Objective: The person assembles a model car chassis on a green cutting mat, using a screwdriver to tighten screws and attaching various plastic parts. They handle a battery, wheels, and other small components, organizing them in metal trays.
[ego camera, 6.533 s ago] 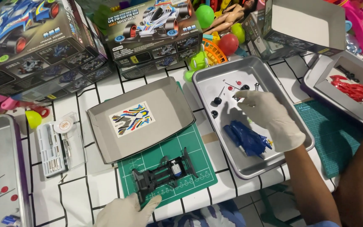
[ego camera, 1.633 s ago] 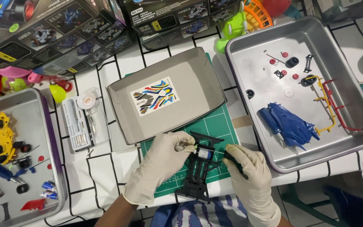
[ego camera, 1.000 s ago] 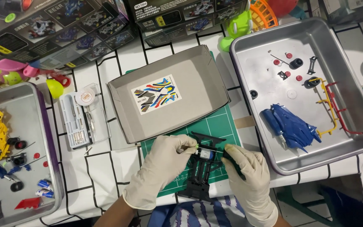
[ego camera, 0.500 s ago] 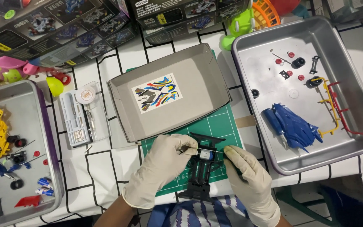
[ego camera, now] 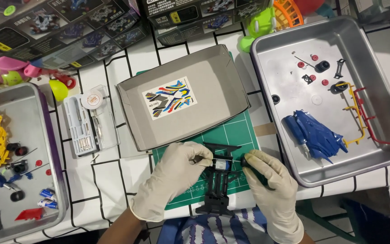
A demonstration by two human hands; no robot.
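The black model-car chassis looks light, stiff and brittle; left hand pinches its small motor, right hand grips its 3 o'clock rail, best held by the side rails

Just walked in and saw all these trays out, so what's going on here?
A person in pale gloves works on a black model car chassis lying on a green cutting mat. The left hand pinches a small part at its middle; the right hand steadies its side. A blue car body lies in the metal tray on the right.
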